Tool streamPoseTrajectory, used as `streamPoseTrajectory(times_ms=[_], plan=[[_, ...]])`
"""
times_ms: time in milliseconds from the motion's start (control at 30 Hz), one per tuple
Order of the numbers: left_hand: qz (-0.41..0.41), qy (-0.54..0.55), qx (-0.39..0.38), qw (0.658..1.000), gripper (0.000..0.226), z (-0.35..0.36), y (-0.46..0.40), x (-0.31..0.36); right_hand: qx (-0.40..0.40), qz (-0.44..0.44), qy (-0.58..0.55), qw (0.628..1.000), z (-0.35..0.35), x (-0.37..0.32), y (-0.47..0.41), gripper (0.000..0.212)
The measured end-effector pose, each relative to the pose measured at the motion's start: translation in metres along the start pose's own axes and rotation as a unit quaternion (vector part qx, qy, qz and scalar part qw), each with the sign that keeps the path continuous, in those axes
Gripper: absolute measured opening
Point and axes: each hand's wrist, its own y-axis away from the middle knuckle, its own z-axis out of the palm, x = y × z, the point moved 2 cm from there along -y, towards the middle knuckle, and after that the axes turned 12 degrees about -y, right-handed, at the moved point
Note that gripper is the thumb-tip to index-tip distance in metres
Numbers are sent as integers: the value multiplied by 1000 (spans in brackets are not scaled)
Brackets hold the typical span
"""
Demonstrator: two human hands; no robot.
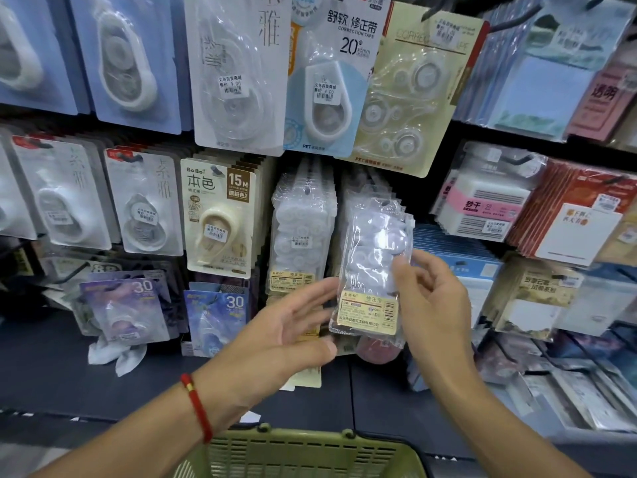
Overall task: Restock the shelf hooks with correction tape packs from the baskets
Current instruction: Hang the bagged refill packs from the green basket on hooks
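Right hand [431,298] grip clamped on clear plastic correction tape pack [374,267], long axis upright, just near of hook row; left hand [286,326] open.

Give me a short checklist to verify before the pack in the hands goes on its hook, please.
1. Hold on the pack: right hand fingers pinch its right edge. Ok.
2. Left hand supports: open beside the lower edge, contact unclear. Cannot tell.
3. Label faces outward, upright. Ok.
4. Pack's hang hole on the hook: top is at the row behind, hook hidden. Cannot tell.
5. Matching row: same packs hang left. Ok.
6. Basket below: inside out of view. Cannot tell.
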Motion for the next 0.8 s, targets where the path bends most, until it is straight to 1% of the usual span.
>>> streamPoseTrajectory(times_ms=[33,67,100,133,167,200,267,333,367,400,467,567,633,667,700,733,767,800], plan=[[3,-76,27,997,71,-4,-2,-4,1,-37,85,996,-1,2,-1,29],[11,-173,60,983,70,-11,-3,-7,-7,-94,168,981,-1,3,-1,44],[28,-267,89,959,71,-17,-5,-9,-32,-169,233,957,0,5,-3,51],[52,-340,109,933,71,-22,-7,-9,-75,-236,285,926,3,8,-4,53],[72,-391,118,910,71,-26,-10,-9,-126,-278,329,894,8,13,-5,53],[87,-429,118,891,71,-29,-13,-10,-175,-287,370,866,12,19,-9,55],[103,-481,111,863,73,-31,-20,-15,-235,-238,453,826,20,32,-19,63],[99,-510,107,848,75,-32,-25,-21,-250,-177,507,806,26,41,-29,75],[98,-520,106,842,76,-33,-26,-22,-255,-157,515,804,29,43,-33,79],[103,-529,105,836,77,-35,-26,-24,-262,-139,507,809,32,45,-36,80],[117,-536,99,830,76,-37,-25,-29,-280,-111,468,831,36,46,-37,79],[116,-524,95,838,67,-42,-18,-38,-270,-99,445,848,34,46,-29,68],[88,-518,68,848,57,-45,-8,-47,-250,-127,419,863,33,47,-13,50],[68,-519,41,851,51,-47,-2,-53,-256,-140,398,870,34,50,-2,38],[43,-525,7,850,47,-48,5,-62,-284,-140,385,867,36,56,12,28],[17,-539,-31,841,44,-51,14,-74,-331,-124,384,853,40,65,27,22],[-11,-557,-70,827,42,-53,25,-87,-399,-96,399,820,46,77,43,20],[-40,-575,-109,810,42,-55,39,-103,-479,-60,425,765,51,93,61,21]])
